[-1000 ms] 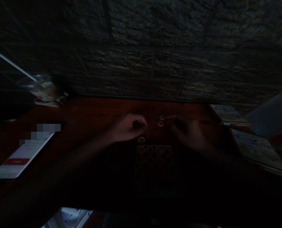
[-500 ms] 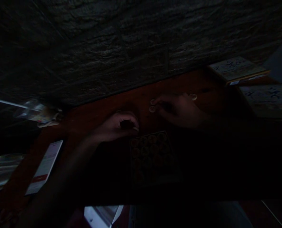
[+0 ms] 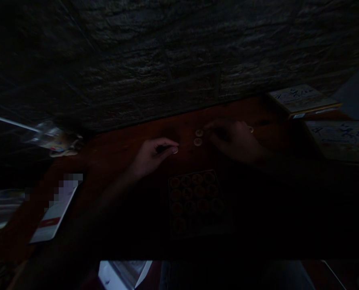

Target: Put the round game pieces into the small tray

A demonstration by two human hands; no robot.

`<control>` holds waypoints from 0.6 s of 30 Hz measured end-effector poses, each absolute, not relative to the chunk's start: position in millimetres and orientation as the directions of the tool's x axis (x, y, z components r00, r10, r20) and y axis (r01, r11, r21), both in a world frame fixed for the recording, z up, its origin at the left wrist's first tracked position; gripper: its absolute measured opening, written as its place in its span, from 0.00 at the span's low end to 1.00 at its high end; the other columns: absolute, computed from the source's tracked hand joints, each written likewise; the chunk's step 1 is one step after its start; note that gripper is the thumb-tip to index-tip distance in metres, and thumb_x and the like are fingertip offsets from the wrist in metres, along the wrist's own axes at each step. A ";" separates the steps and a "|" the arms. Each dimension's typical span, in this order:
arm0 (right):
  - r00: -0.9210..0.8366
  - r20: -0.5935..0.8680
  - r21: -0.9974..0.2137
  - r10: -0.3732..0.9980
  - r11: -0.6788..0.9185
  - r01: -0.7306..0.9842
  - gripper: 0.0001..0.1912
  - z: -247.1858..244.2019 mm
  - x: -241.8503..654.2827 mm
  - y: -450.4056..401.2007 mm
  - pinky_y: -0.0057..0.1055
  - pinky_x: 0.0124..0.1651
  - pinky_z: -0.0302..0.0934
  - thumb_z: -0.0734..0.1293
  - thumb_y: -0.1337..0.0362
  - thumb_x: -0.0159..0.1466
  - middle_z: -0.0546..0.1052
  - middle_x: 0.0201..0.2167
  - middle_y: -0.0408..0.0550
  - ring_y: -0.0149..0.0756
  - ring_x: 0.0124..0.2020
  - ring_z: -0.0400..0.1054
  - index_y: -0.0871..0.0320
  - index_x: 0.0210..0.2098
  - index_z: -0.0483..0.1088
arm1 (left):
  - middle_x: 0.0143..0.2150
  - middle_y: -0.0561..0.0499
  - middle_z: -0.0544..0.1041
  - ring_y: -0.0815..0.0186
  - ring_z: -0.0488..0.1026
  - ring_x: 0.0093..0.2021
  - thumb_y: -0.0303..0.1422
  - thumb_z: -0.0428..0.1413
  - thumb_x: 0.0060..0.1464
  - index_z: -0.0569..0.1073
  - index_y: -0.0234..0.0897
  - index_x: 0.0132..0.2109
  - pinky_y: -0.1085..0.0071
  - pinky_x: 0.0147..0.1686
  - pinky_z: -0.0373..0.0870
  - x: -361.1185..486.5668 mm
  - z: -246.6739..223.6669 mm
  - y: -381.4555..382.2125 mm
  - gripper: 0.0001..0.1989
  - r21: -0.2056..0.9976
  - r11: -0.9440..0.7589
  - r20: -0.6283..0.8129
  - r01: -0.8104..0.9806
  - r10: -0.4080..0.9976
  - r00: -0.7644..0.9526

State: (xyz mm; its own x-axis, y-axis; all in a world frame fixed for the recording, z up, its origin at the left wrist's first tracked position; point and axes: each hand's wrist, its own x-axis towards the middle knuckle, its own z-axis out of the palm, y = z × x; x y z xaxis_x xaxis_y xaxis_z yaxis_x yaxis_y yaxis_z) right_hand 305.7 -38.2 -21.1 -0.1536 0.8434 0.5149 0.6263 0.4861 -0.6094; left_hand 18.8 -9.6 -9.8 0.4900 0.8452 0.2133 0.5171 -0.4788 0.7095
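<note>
My left hand (image 3: 150,157) pinches a small round Chinese chess piece (image 3: 175,150) between thumb and fingertips, above the wooden table. To the right, two such pieces lie on the wood, one piece (image 3: 199,132) just behind the other piece (image 3: 198,141). Beside them is my right hand (image 3: 233,137), fingers curved, thumb and forefinger apart, with nothing visible between them. Another piece (image 3: 251,129) shows partly behind that hand. In front of both hands sits a square tray (image 3: 203,233) holding rows of round pieces, with a gap in its nearest row. Deep shadow hides much detail.
A phone (image 3: 57,209) lies at the left. Behind it is a clear plastic bag (image 3: 52,139). Two flat printed boxes, a far box (image 3: 303,98) and a nearer box (image 3: 342,137), are at the right. A stone wall (image 3: 179,60) borders the table's back. A white open box (image 3: 121,274) is below the front edge.
My left hand has turned and lifted slightly, bringing its pinched piece into clearer view. My right fingers have drawn back from the two pieces on the table. The view has shifted slightly.
</note>
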 end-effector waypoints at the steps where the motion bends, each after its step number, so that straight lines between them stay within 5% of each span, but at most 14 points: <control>1: -0.165 0.513 -0.611 0.842 0.493 0.619 0.09 -21.6 305.8 -37.7 0.41 0.50 0.73 0.69 0.68 0.67 0.87 0.45 0.50 0.46 0.45 0.82 0.54 0.43 0.82 | 0.45 0.48 0.89 0.60 0.85 0.45 0.40 0.67 0.62 0.86 0.42 0.46 0.64 0.50 0.79 19.0 -10.4 -9.6 0.09 0.713 -0.478 0.217 0.513 0.846 0.487; 9: -0.318 0.512 -0.619 0.798 0.599 0.508 0.11 -18.7 292.9 -51.4 0.40 0.51 0.73 0.69 0.63 0.71 0.87 0.48 0.51 0.45 0.47 0.82 0.54 0.49 0.82 | 0.53 0.43 0.87 0.57 0.85 0.53 0.39 0.73 0.55 0.85 0.40 0.53 0.59 0.58 0.81 32.1 -14.0 -22.2 0.20 0.939 -0.267 0.166 0.218 0.905 0.393; 18: -0.325 0.375 -0.837 0.868 0.468 0.285 0.09 -20.5 277.6 -53.8 0.35 0.45 0.71 0.73 0.57 0.69 0.87 0.38 0.46 0.38 0.39 0.81 0.53 0.41 0.85 | 0.44 0.46 0.89 0.59 0.88 0.40 0.37 0.74 0.53 0.87 0.40 0.48 0.64 0.45 0.86 49.7 -10.9 -39.7 0.15 0.962 -0.236 0.153 0.141 0.886 0.437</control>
State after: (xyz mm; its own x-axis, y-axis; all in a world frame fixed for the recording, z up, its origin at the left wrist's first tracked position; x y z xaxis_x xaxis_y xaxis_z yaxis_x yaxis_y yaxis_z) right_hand 277.6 -53.8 -20.5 -0.3251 0.8681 0.3750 0.2848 0.4680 -0.8366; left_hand 49.7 -39.7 -10.9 0.4372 0.8863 0.1530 0.1410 -0.2356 0.9616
